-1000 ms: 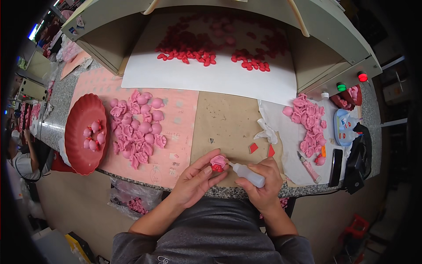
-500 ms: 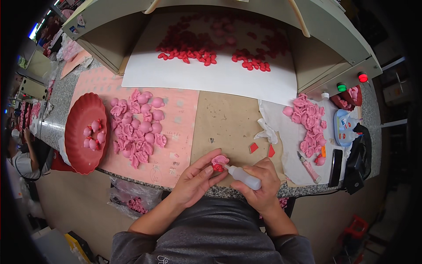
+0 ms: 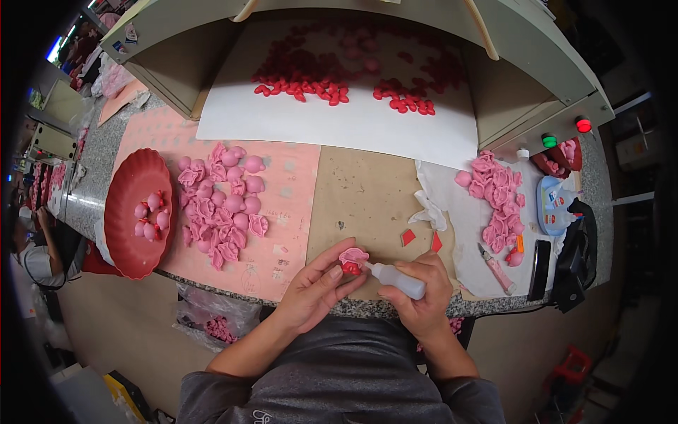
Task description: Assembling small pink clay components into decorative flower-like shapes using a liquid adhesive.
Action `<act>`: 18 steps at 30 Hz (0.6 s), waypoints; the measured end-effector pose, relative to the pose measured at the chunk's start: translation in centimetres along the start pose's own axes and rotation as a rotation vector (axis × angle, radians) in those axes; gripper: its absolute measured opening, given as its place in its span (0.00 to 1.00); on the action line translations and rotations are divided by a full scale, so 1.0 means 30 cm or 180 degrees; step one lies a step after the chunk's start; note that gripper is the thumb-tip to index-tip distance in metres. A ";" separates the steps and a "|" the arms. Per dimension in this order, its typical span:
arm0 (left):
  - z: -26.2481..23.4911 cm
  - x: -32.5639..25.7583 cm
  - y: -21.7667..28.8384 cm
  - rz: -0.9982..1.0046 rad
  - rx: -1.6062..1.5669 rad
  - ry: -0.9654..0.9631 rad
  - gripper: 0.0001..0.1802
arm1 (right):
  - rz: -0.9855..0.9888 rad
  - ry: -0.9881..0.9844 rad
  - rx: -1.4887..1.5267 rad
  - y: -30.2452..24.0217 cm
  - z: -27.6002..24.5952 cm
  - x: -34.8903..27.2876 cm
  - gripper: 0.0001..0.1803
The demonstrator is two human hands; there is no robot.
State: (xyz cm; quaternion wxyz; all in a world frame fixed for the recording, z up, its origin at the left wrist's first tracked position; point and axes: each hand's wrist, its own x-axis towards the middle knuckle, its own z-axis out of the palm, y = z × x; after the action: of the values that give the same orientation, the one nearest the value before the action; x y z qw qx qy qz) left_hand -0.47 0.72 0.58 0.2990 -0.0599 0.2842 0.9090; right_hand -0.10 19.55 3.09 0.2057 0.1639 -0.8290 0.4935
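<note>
Near the table's front edge, my left hand pinches a small hollow pink piece with a wavy rim. A red piece sits at its lower side; whether the two are joined I cannot tell. My right hand is wrapped round a small translucent squeeze bottle, tilted with its thin nozzle pointing left. The nozzle tip is at the right edge of the pink and red pieces. Left of my hands lies a pile of similar pink pieces, some round and some hollow.
A red fluted dish at the left holds several pink and red pieces. Red bow-shaped pieces lie under the grey hood. At the right are more pink pieces, a craft knife, a black phone and a blue tray.
The bottle has tipped flatter, and its nozzle has shifted from the middle of the pink piece to its right edge. My left hand has turned the piece slightly.
</note>
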 end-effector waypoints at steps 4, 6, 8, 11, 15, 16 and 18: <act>-0.002 -0.001 0.000 0.0059 -0.0038 0.0028 0.27 | 0.0112 0.0107 -0.0050 -0.007 -0.016 0.000 0.21; 0.003 -0.001 0.004 0.0058 -0.0021 0.0048 0.28 | 0.0157 0.0117 -0.0064 -0.003 -0.024 -0.005 0.21; 0.008 0.000 0.007 0.0055 -0.0005 0.0067 0.28 | 0.0202 0.0127 -0.0081 -0.001 -0.028 -0.009 0.20; 0.010 -0.001 0.007 0.0062 -0.0028 0.0089 0.28 | 0.0235 0.0170 -0.0099 0.000 -0.029 -0.014 0.20; 0.007 -0.002 0.005 0.0068 0.0000 0.0118 0.28 | 0.0227 0.0179 -0.0123 0.002 -0.029 -0.014 0.19; 0.007 -0.002 0.004 0.0077 -0.0014 0.0118 0.28 | 0.0213 0.0171 -0.0137 0.002 -0.029 -0.014 0.19; 0.005 -0.002 0.004 0.0074 -0.0004 0.0124 0.28 | 0.0167 0.0158 -0.0161 0.008 -0.034 -0.016 0.21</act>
State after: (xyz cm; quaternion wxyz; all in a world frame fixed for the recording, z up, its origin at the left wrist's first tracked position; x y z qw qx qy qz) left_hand -0.49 0.69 0.80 0.2827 -0.0745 0.2901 0.9113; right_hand 0.38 20.61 3.11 0.2173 0.1246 -0.8398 0.4816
